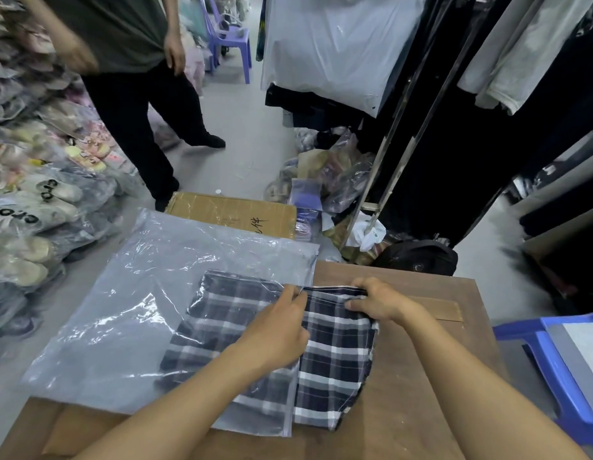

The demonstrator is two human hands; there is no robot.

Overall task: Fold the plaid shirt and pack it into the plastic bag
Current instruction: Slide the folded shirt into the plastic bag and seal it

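Your work surface is a brown wooden counter (421, 376) with a flat, matte top; it supports both task items at a reachable height.

The clear plastic bag (122, 310) lies flat across the left part of the counter, and its far and left portions overhang the edge. The film is thin, glossy and creased, with bright reflections along the wrinkles. Its mouth faces right and is edged with a zip-type closing strip. This orientation lets you feed the garment in sideways without lifting the bag.

The folded plaid shirt (334, 353) is a soft woven rectangle in dark navy with white and grey checks. It sits about halfway in: the left portion shows dulled through the film, while the right portion lies bare on the counter.

Your left hand (275, 333) rests on the bag mouth over the shirt, fingers curled and pinching the upper layer of film near the far corner of the opening. This appears to hold the mouth apart. Your right hand (378, 300) is closed on the far right corner of the shirt, thumb on top of the fold. That grip probably keeps the fold together as the shirt goes in.

Judged progress: folding is complete; insertion is roughly half done.
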